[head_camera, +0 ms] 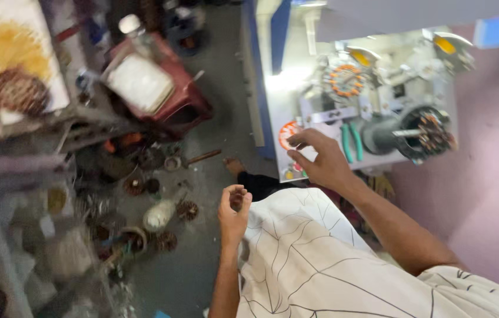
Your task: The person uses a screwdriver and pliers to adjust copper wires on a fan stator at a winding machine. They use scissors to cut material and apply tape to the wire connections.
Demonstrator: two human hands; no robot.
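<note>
We see the right hand [319, 158] stretched out with fingers spread and holding nothing, its fingertips at the round red button [288, 134] on the white machine panel [279, 94]. Green-handled pliers [352, 141] lie just beside it, a copper-wound stator [345, 80] above. The left hand [233, 211] hangs loosely curled and unladen over the grey floor [214, 118]

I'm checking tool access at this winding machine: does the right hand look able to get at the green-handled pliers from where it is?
Probably yes. The right hand is spread open over the machine's white panel, and the green-handled pliers lie just beside it on the same panel, with nothing visible between them. The left hand hangs apart, lower down.
</note>
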